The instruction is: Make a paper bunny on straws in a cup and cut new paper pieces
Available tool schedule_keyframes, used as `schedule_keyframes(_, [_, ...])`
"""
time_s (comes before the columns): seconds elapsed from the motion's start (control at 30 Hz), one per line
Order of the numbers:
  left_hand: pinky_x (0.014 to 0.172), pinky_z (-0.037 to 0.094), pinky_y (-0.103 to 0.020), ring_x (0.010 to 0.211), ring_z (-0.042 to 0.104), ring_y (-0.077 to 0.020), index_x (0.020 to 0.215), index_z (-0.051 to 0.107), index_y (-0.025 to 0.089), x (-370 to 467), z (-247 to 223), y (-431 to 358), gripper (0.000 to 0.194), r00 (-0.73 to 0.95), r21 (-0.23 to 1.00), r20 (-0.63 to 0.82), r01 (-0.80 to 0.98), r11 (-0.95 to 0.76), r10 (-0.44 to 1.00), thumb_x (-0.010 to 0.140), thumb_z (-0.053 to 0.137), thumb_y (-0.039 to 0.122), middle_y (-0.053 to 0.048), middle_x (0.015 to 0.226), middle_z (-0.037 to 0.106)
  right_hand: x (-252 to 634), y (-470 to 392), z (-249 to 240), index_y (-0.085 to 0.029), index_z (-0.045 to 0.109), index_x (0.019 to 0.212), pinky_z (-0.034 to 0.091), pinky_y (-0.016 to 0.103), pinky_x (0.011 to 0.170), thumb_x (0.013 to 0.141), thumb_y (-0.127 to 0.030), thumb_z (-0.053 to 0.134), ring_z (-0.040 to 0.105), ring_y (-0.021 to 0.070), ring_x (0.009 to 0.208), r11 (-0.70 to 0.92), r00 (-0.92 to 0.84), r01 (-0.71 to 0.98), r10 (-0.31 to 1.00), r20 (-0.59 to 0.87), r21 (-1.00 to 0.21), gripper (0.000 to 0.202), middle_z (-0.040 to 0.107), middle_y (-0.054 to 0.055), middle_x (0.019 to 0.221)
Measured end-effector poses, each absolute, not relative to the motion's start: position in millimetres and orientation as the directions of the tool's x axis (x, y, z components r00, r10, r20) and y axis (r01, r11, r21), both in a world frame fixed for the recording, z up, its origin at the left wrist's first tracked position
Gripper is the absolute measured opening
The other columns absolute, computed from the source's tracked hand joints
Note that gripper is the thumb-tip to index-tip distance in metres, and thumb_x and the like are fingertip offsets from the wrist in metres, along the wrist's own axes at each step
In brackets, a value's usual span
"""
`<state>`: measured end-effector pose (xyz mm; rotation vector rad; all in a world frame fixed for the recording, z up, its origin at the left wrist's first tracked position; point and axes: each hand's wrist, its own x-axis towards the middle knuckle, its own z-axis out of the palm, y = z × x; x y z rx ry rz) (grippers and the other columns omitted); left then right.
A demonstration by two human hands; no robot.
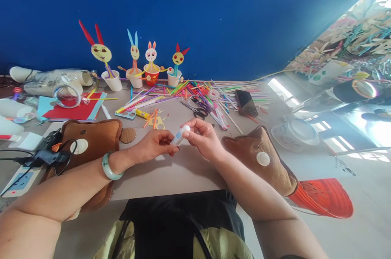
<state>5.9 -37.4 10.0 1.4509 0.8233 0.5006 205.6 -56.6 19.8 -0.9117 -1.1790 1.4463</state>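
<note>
A small white tube [178, 137] with blue print is held between my two hands above the grey table [146, 181]. Fingers of my left hand [161, 143] pinch its lower end. My right hand [203, 137] grips the white cap at its upper end. Just beyond my hands lie a yellow cut sheet [159, 124], orange strips [149, 118] and black-handled scissors [200, 113]. A round piece of brown cardboard [128, 135] lies beside my left wrist, which wears a pale green bangle.
Four paper cups with rabbit-face figures [150, 54] stand along the blue wall. Colored sticks [171, 92] and a phone [246, 102] lie behind my hands. Brown plush warmers [265, 157] flank my arms; a power strip [23, 179] with cables is at left.
</note>
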Motion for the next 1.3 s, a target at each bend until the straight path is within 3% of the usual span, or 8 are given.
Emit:
schedule_keyframes(0.17, [0.051, 0.039, -0.021, 0.057, 0.049, -0.0086, 0.07, 0.051, 0.018, 7, 8, -38, 0.043, 0.557, 0.967, -0.136, 0.255, -0.012, 0.819, 0.064, 0.086, 0.043, 0.006, 0.062, 0.052, 203, -60, 22, -0.017, 0.064, 0.081, 0.031, 0.022, 0.048, 0.067, -0.047, 0.089, 0.037, 0.0057, 0.051, 0.069, -0.189, -0.177, 0.977, 0.102, -0.982, 0.041, 0.054, -0.006, 0.059])
schedule_keyframes(0.33, [0.05, 0.037, -0.021, 0.056, 0.048, -0.0087, 0.069, 0.049, 0.019, 8, 6, -39, 0.045, 0.499, 0.954, -0.106, 0.296, -0.055, 0.86, 0.062, 0.088, 0.04, 0.007, 0.06, 0.051, 202, -60, 21, -0.017, 0.063, 0.078, 0.03, 0.021, 0.048, 0.067, -0.048, 0.089, 0.038, 0.0061, 0.051, 0.085, -0.178, -0.137, 0.978, 0.109, -0.987, 0.041, 0.053, -0.006, 0.058])
schedule_keyframes(0.57, [0.067, 0.051, -0.027, 0.07, 0.066, -0.0148, 0.086, 0.063, 0.015, 7, 10, -37, 0.032, 0.639, 0.985, -0.174, 0.114, 0.131, 0.749, 0.08, 0.076, 0.044, -0.004, 0.078, 0.071, 208, -56, 19, -0.018, 0.063, 0.083, 0.018, 0.021, 0.042, 0.068, -0.045, 0.088, 0.027, 0.003, 0.044, -0.021, -0.199, -0.313, 0.979, 0.044, -0.95, 0.04, 0.047, -0.008, 0.057])
schedule_keyframes(0.73, [0.076, 0.054, -0.032, 0.074, 0.069, -0.0156, 0.098, 0.067, 0.013, 3, 12, -36, 0.034, 0.746, 0.982, -0.13, 0.005, 0.189, 0.653, 0.092, 0.064, 0.047, -0.011, 0.1, 0.075, 212, -55, 22, -0.019, 0.064, 0.084, 0.017, 0.021, 0.041, 0.067, -0.045, 0.088, 0.025, 0.0031, 0.043, -0.054, -0.215, -0.354, 0.976, 0.025, -0.934, 0.04, 0.041, -0.01, 0.053])
schedule_keyframes(1.1, [0.062, 0.053, -0.033, 0.055, 0.066, -0.0189, 0.075, 0.058, 0.015, 2, 16, -34, 0.052, 0.803, 0.855, -0.214, -0.122, 0.504, 0.556, 0.092, 0.053, 0.063, -0.011, 0.07, 0.074, 211, -56, 23, -0.021, 0.069, 0.091, 0.018, 0.022, 0.042, 0.068, -0.043, 0.087, 0.026, 0.0037, 0.043, -0.031, -0.235, -0.399, 0.97, 0.069, -0.917, 0.037, 0.041, -0.01, 0.054])
schedule_keyframes(1.2, [0.062, 0.053, -0.034, 0.053, 0.064, -0.0184, 0.068, 0.056, 0.015, 3, 13, -31, 0.055, 0.8, 0.855, -0.265, -0.063, 0.515, 0.538, 0.091, 0.052, 0.064, -0.01, 0.065, 0.071, 211, -56, 20, -0.021, 0.07, 0.094, 0.018, 0.023, 0.042, 0.069, -0.046, 0.086, 0.026, 0.0041, 0.044, -0.03, -0.248, -0.357, 0.967, 0.064, -0.934, 0.038, 0.042, -0.01, 0.055])
schedule_keyframes(1.3, [0.072, 0.056, -0.037, 0.067, 0.068, -0.0197, 0.082, 0.064, 0.014, 4, 9, -29, 0.05, 0.714, 0.903, -0.236, -0.09, 0.421, 0.659, 0.089, 0.057, 0.063, -0.01, 0.08, 0.073, 212, -55, 17, -0.021, 0.071, 0.096, 0.018, 0.023, 0.043, 0.071, -0.046, 0.085, 0.025, 0.0042, 0.044, -0.013, -0.25, -0.31, 0.966, 0.068, -0.951, 0.038, 0.041, -0.01, 0.055])
